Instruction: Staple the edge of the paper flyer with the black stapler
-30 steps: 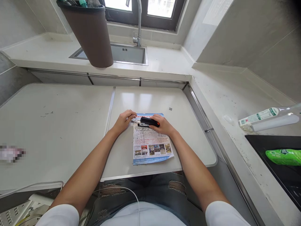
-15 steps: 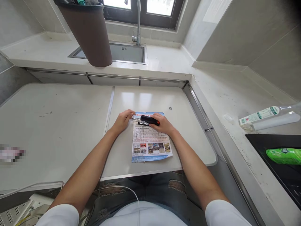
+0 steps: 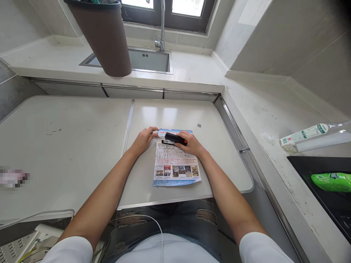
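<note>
A black stapler (image 3: 174,138) with a red-orange mark near its rear lies over a printed leaflet (image 3: 177,160) on the white table. My right hand (image 3: 192,144) is closed around the stapler's rear end. From the front end a thin metal strip sticks out to the left. The closed fingertips of my left hand (image 3: 145,140) meet this strip; exactly how they grip it is too small to make out. A short strip of staples (image 3: 199,125) rests on the table, beyond the leaflet to the right.
The white folding table (image 3: 87,157) has a seam left of the leaflet. Behind it, a brown bin (image 3: 105,40) stands on the counter by the sink (image 3: 150,60). On the right counter lie a clear bottle (image 3: 307,137) and a green packet (image 3: 331,182). A white cable (image 3: 41,213) crosses the near left.
The fingers of my left hand have shifted slightly at the stapler's metal strip. My right hand keeps its hold on the stapler. The whole view has moved a little.
</note>
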### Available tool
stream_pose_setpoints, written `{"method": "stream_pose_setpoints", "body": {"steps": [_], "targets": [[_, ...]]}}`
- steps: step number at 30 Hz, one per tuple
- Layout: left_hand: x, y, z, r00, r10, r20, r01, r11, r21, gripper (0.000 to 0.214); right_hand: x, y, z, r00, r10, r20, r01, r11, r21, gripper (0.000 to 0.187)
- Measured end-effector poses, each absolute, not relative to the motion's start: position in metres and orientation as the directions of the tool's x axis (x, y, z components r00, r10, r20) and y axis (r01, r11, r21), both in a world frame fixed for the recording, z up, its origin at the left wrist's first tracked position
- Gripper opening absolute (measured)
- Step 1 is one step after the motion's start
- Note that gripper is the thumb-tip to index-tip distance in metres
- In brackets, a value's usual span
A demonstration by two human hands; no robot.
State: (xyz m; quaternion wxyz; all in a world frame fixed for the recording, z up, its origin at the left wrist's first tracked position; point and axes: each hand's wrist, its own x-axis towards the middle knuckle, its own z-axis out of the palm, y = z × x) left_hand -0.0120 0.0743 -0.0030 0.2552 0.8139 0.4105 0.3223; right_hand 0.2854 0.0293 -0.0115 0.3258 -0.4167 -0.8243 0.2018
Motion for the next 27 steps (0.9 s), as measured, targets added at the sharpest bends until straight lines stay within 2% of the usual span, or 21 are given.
{"method": "stream_pose_setpoints", "body": {"steps": [5,11,20,27], "targets": [[-0.0118,0.0787,-0.0070,0.518,0.790,0.328,0.546,-0.601,0.584,0.025,0.2852,0.0291,-0.0109,-0.438,0.825,0.358,0.558,0.561,-0.611,0.038],[-0.0128,0.0802,-0.0063,0.606,0.676,0.418,0.457,-0.727,0.513,0.026,0.2848,0.0294,-0.0121,-0.438,0.817,0.375,0.546,0.574,-0.610,0.037],[-0.0107,0.0804,-0.0085,0.603,0.666,0.438,0.442,-0.737,0.511,0.026,0.2854,0.0294,-0.0120,-0.446,0.817,0.366,0.552,0.573,-0.605,0.033],[-0.0118,0.0780,-0.0086,0.537,0.707,0.461,0.427,-0.699,0.574,0.028,0.2857,0.0294,-0.0125,-0.446,0.816,0.368,0.555,0.575,-0.601,0.034]]}}
